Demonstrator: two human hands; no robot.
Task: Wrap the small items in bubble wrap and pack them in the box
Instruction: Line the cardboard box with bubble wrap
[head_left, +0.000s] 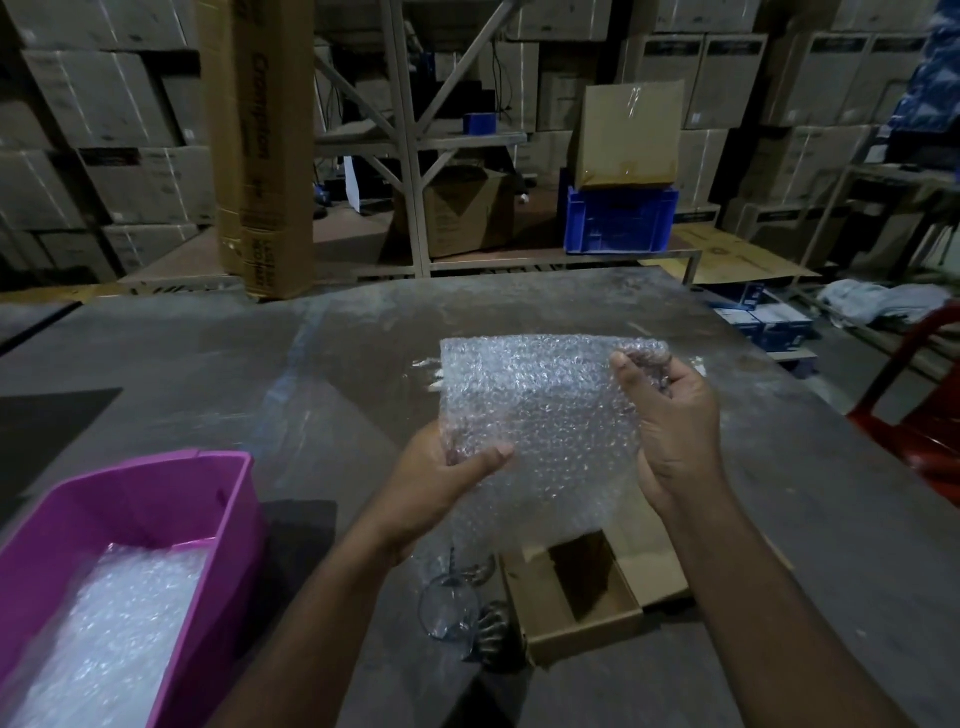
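I hold a clear sheet of bubble wrap (540, 410) up over the grey table (260, 374). My left hand (447, 480) pinches its lower left edge, thumb on top. My right hand (670, 415) grips the upper right corner, and a small dark metal item seems caught in those fingers. Below the sheet an open brown cardboard box (576, 597) lies on the table near me. Left of the box lie small items: a clear round piece with dark metal hooks (457, 608).
A pink plastic bin (228, 499) holding more bubble wrap (109, 639) sits at the near left. A tall cardboard carton (265, 145) stands at the table's far edge. Behind are a blue crate (618, 221) and stacked cartons; a red chair (919, 405) is at right.
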